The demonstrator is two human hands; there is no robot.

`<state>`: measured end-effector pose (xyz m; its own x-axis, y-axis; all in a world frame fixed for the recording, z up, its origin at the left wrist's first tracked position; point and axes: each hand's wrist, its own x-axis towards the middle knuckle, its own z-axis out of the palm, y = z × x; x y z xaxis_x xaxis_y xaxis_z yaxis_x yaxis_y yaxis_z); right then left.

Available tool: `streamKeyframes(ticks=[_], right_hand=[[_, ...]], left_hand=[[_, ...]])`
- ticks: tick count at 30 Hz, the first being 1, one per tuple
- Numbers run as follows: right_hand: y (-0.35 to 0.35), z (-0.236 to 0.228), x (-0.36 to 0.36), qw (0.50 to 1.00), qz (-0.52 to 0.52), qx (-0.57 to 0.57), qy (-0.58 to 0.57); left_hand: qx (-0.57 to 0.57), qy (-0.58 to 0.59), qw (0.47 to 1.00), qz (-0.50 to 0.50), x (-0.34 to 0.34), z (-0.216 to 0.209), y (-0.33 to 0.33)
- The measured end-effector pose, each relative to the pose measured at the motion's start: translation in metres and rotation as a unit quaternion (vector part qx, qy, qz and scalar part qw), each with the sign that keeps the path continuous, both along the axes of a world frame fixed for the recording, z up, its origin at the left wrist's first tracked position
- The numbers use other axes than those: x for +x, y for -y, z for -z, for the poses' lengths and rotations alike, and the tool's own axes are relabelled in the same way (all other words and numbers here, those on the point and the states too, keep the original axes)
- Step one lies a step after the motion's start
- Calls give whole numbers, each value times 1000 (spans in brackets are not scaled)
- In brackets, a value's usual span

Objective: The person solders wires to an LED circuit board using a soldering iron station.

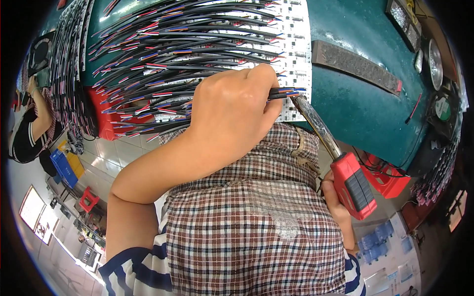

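My left hand (pixel 234 106) is closed around black cables (pixel 282 92), with their blue and orange wire ends pointing right over the white circuit boards (pixel 297 59). In my right hand (pixel 336 200), low on the right, is the red and black handle of a soldering iron (pixel 353 185). Its worn metal shaft slants up and left, and the tip is at the wire ends by the right edge of the boards. Whether the tip touches them I cannot tell. Many black cables with stripped red, white and blue ends (pixel 163 54) fan leftward across the boards. My left hand hides part of them.
A dark flat bar (pixel 355 66) with a red end lies on the green table (pixel 340 116). Beyond it are a tray (pixel 404 22), a round metal dish (pixel 434 64) and a fan (pixel 443 109). More cables (pixel 71 64) and another person's arm (pixel 42 106) are at left. A red stool (pixel 387 180) stands below right.
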<state>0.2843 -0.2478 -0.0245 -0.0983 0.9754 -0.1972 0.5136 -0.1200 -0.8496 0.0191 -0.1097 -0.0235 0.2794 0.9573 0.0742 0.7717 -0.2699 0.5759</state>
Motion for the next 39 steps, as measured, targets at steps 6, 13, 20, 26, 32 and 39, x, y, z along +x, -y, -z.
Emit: streamKeyframes(ticks=[6,13,20,26,32,39], right_hand=[[-4,-1,-3,1000,1,4,3],[4,-7,6,999,-11,-37,18],[5,-5,3,1000,10,-21,13],[6,-1,2,1000,5,-11,20],[18,-2,9,999,12,-28,27],[7,-2,4,1000,1,8,16]], left_hand=[[0,-11,1000,3,1,0,0],[7,-16,1000,5,3,0,0],[-26,10,1000,-10,1,0,-5],[-27,10,1000,-3,2,0,-6],[-34,11,999,-2,1,-1,-5],[-22,2,1000,3,2,0,-5]])
